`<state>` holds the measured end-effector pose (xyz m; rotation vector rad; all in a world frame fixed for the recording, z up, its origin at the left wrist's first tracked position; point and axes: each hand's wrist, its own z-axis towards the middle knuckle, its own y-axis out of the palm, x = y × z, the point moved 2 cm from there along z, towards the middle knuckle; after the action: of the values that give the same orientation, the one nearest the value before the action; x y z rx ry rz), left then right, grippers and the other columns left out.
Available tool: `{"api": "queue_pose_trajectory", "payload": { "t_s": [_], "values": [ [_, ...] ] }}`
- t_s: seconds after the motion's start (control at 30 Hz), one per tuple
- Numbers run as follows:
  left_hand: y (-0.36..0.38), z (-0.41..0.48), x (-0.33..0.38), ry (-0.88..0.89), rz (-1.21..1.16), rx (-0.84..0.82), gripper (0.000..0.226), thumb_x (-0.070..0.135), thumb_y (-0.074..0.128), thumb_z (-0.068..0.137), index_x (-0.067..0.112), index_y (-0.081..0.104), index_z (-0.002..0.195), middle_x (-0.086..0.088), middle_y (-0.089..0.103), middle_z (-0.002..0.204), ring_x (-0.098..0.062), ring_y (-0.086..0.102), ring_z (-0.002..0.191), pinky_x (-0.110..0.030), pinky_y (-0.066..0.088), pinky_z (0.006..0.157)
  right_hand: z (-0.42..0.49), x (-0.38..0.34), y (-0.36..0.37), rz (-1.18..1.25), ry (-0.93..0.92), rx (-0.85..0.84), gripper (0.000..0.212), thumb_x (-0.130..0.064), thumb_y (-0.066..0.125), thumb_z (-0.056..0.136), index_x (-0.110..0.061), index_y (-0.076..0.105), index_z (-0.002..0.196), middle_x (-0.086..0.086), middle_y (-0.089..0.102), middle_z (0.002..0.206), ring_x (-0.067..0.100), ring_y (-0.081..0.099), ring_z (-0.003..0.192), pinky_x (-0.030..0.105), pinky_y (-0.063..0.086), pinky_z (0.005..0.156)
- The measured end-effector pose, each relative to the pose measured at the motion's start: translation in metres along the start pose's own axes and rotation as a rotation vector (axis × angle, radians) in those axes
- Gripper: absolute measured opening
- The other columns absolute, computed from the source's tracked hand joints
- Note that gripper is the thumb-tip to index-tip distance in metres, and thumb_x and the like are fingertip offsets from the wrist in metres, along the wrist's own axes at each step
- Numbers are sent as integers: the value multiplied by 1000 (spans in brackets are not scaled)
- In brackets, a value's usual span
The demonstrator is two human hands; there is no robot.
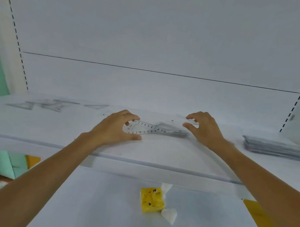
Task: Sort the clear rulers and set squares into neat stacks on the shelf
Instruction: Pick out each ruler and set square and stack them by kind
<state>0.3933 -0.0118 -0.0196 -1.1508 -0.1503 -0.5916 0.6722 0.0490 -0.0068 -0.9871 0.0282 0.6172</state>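
A clear set square (pixel 147 128) with printed numbers lies on the white shelf (pixel 60 125) at the middle. My left hand (pixel 115 128) grips its left end between curled fingers and thumb. My right hand (pixel 203 127) pinches the end of another clear ruler piece (pixel 189 120) just beyond the set square's right end. A small pile of clear pieces (pixel 176 132) lies under and between the two hands. Several loose clear set squares (pixel 46 105) lie scattered at the shelf's back left. A neat stack of clear rulers (pixel 273 147) sits at the right.
The shelf's front lip (pixel 142 163) runs across below my wrists. On the lower shelf lie a yellow cartoon-face packet (pixel 151 200) and a white heart-shaped piece (pixel 169 215). Slotted uprights (pixel 18 44) stand at both sides of the back panel.
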Motion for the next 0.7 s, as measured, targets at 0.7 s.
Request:
{"api": "queue_pose_trajectory", "payload": {
  "t_s": [0.7],
  "values": [
    [-14, -5, -35, -69, -99, 43, 49, 59, 61, 72, 34, 60, 113, 19, 55, 105, 9, 52, 90, -9, 37, 70, 12, -25, 42, 213, 99, -170, 23, -25, 60, 87, -18, 68, 107, -3, 66, 113, 14, 55, 108, 20, 34, 87]
  ]
}}
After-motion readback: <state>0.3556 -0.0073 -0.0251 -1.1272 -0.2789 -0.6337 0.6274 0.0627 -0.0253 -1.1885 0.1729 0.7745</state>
